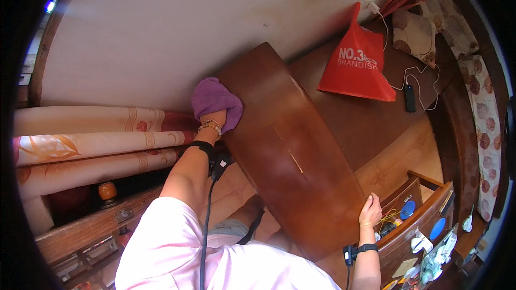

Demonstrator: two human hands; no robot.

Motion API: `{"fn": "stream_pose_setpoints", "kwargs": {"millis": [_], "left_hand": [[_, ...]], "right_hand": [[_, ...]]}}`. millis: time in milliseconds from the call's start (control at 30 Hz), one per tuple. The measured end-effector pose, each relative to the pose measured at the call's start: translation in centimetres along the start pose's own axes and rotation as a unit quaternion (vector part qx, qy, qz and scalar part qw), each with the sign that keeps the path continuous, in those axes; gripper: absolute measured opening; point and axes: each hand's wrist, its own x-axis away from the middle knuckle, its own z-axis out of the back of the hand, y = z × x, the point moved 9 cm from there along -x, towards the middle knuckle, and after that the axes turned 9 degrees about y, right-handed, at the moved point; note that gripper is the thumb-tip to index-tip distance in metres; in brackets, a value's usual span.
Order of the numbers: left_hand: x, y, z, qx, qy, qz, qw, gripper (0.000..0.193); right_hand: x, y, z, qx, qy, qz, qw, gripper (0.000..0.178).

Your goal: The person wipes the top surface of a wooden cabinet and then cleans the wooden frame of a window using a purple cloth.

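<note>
While L. hand (216, 118) sits against 1 purple cloth (209, 95) at upper-L. edge of 1 brown wooden panel (301, 145), its fingers are mostly covered by folds; can't tell if clamped. R. hand (370, 212) rests on panel's R. edge, fingers close tog.; grip on edge can't be confirmed. Containers, qty 2: 1 open drawer (430, 205) just beside R. hand, w/ yellow cord (391, 216) and misc. small items, partly hidden, no exact ct.; 1 red bag (352, 70), upright on lower brown surface (344, 123), contents not visible. Blue discs (437, 229): 2, both at drawer. Blk. device (409, 98): 1, near bag.
</note>
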Motion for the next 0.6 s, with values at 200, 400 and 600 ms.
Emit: {"fn": "stream_pose_setpoints", "kwargs": {"millis": [200, 400, 600], "left_hand": [[-1.4, 4.5, -2.3, -0.001, -0.12, -0.006, 0.993, 0.038], [-3.4, 9.4, -5.0, 0.027, 0.033, -0.057, 0.997, 0.039], [-3.0, 12.9, -6.0, 0.052, -0.052, -0.118, 0.99, 0.05]], "right_hand": [[-0.3, 0.0, -0.2, 0.004, -0.021, 0.0, 1.0, 0.026], [-1.3, -1.2, -0.8, -0.013, -0.003, 0.01, 1.0, 0.024], [-1.2, -0.7, -0.9, -0.028, 0.003, 0.01, 1.0, 0.024]]}}
